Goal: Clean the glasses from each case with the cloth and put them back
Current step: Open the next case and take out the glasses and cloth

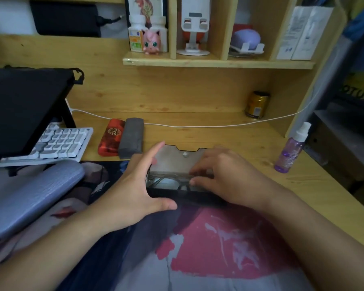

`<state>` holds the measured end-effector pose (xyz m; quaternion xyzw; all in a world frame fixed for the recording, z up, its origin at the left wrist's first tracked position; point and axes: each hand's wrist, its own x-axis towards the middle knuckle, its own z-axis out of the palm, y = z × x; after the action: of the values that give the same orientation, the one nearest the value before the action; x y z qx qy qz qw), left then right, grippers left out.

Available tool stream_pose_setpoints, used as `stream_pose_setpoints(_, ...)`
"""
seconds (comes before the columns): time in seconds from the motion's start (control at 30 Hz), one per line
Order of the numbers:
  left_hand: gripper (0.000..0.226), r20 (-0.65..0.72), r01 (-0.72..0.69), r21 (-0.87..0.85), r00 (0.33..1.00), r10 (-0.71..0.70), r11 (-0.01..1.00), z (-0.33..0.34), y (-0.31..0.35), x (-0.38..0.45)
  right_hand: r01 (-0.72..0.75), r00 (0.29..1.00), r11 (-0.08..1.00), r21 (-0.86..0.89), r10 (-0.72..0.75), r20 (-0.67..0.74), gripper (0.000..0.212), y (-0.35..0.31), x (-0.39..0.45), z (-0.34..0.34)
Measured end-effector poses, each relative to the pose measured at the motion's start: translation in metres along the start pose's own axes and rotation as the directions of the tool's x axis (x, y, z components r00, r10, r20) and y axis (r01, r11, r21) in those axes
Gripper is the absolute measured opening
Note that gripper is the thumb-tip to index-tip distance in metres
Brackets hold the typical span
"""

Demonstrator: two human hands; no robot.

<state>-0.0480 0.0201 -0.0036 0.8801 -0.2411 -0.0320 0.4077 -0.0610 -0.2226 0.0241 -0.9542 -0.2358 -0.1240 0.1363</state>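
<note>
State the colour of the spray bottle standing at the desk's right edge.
Translucent purple spray bottle with a white nozzle, seen in the head view.

Two bare forearms and hands

Left hand (135,185) and right hand (225,179) are ungloved, with no rings, watch or bands; both forearms are uncovered, no sleeve showing; fingernails short and plain.

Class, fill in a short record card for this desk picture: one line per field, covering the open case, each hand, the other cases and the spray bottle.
open case: black case on the desk mat, flap folded back, glasses inside
left hand: left hand open, braced against the case's left end
right hand: right hand with fingers curled into the case on the glasses
other cases: red case and grey case, both closed, side by side beside the keyboard
spray: purple bottle, upright, far right
cloth: not visible
</note>
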Motion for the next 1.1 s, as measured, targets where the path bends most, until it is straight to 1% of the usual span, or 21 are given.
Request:
stream_pose_setpoints(0.03, 0.121, 0.002, -0.003, -0.004, 1.0, 0.003, 1.0, 0.0, 0.001, 0.0, 0.015, 1.0, 1.0, -0.016, -0.016, -0.017, 0.018, -0.001, 0.001, 0.002)
stream_pose_setpoints(0.1, 0.119, 0.006, -0.007, -0.011, 1.0, 0.007, 1.0, -0.001, 0.002, -0.001, 0.043, 0.994, 0.999, -0.003, -0.043, -0.105, 0.012, -0.002, 0.003, 0.003)
stream_pose_setpoints(0.2, 0.121, -0.011, 0.006, 0.0, 1.0, -0.006, 1.0, -0.006, -0.001, 0.0, -0.026, 0.952, 0.988, 0.15, 0.07, -0.297, 0.004, 0.002, 0.003, -0.005)
stream_pose_setpoints(0.27, 0.124, -0.074, 0.036, 0.005, 0.997, -0.035, 0.999, -0.011, -0.005, 0.002, -0.036, 0.909, 0.974, 0.224, 0.125, -0.398, 0.003, 0.008, 0.0, -0.013)
stream_pose_setpoints(0.37, 0.123, -0.175, 0.053, 0.038, 0.983, -0.046, 0.998, -0.015, -0.012, 0.006, 0.032, 0.886, 0.97, 0.243, 0.085, -0.457, 0.007, 0.01, -0.006, -0.017)
stream_pose_setpoints(0.43, 0.11, -0.184, 0.027, 0.179, 0.983, 0.007, 0.983, -0.013, -0.013, 0.007, 0.067, 0.906, 0.966, 0.25, 0.047, -0.421, 0.005, 0.007, -0.009, -0.015)
stream_pose_setpoints(0.47, 0.102, -0.183, 0.013, 0.264, 0.983, 0.036, 0.964, -0.011, -0.014, 0.007, 0.08, 0.924, 0.965, 0.248, 0.021, -0.381, 0.006, 0.005, -0.011, -0.015)
stream_pose_setpoints(0.5, 0.095, -0.178, 0.008, 0.308, 0.983, 0.05, 0.951, -0.01, -0.013, 0.007, 0.096, 0.944, 0.964, 0.248, -0.01, -0.33, 0.007, 0.004, -0.013, -0.016)
stream_pose_setpoints(0.53, 0.087, -0.168, 0.01, 0.298, 0.985, 0.042, 0.954, -0.01, -0.013, 0.006, 0.108, 0.962, 0.962, 0.251, -0.038, -0.27, 0.007, 0.003, -0.016, -0.019)
stream_pose_setpoints(0.6, 0.064, -0.154, 0.014, 0.183, 0.988, 0.015, 0.983, -0.015, -0.013, 0.005, 0.13, 0.982, 0.967, 0.221, -0.095, -0.163, 0.008, 0.0, -0.024, -0.026)
stream_pose_setpoints(0.63, 0.057, -0.161, 0.014, 0.126, 0.987, 0.007, 0.992, -0.018, -0.012, 0.005, 0.145, 0.985, 0.976, 0.164, -0.127, -0.119, 0.009, -0.003, -0.029, -0.028)
stream_pose_setpoints(0.7, 0.055, -0.243, 0.034, 0.048, 0.97, -0.021, 0.998, -0.026, -0.014, 0.005, 0.181, 0.983, 0.983, -0.014, -0.181, -0.016, 0.009, -0.012, -0.035, -0.028)
stream_pose_setpoints(0.77, 0.049, -0.352, 0.026, 0.048, 0.936, -0.007, 0.999, -0.032, -0.016, 0.008, 0.239, 0.971, 0.955, -0.175, -0.23, 0.067, 0.013, -0.021, -0.036, -0.025)
stream_pose_setpoints(0.8, 0.042, -0.383, 0.013, 0.061, 0.924, 0.011, 0.998, -0.033, -0.017, 0.009, 0.261, 0.964, 0.938, -0.229, -0.242, 0.106, 0.018, -0.026, -0.037, -0.023)
stream_pose_setpoints(0.87, 0.028, -0.374, -0.012, 0.089, 0.927, 0.044, 0.996, -0.031, -0.02, 0.009, 0.267, 0.958, 0.926, -0.267, -0.225, 0.177, 0.033, -0.034, -0.04, -0.027)
stream_pose_setpoints(0.9, 0.022, -0.349, -0.021, 0.105, 0.935, 0.057, 0.994, -0.028, -0.02, 0.009, 0.255, 0.959, 0.938, -0.236, -0.213, 0.188, 0.041, -0.038, -0.043, -0.032)
stream_pose_setpoints(0.93, 0.018, -0.325, -0.025, 0.113, 0.944, 0.061, 0.993, -0.024, -0.022, 0.009, 0.237, 0.962, 0.96, -0.15, -0.21, 0.175, 0.044, -0.042, -0.046, -0.038)
stream_pose_setpoints(0.97, 0.016, -0.301, -0.025, 0.112, 0.952, 0.058, 0.993, -0.02, -0.023, 0.009, 0.226, 0.967, 0.974, -0.028, -0.221, 0.129, 0.042, -0.044, -0.047, -0.043)
stream_pose_setpoints(1.03, 0.016, -0.269, -0.004, 0.092, 0.963, 0.028, 0.996, -0.016, -0.024, 0.011, 0.21, 0.978, 0.957, 0.198, -0.204, -0.05, 0.029, -0.039, -0.044, -0.046)
stream_pose_setpoints(1.07, 0.017, -0.256, 0.015, 0.074, 0.967, 0.004, 0.997, -0.015, -0.024, 0.012, 0.185, 0.978, 0.952, 0.245, -0.153, -0.144, 0.025, -0.033, -0.04, -0.043)
stream_pose_setpoints(1.1, 0.02, -0.239, 0.036, 0.057, 0.971, -0.021, 0.998, -0.016, -0.024, 0.012, 0.125, 0.975, 0.957, 0.262, -0.07, -0.211, 0.022, -0.026, -0.036, -0.039)
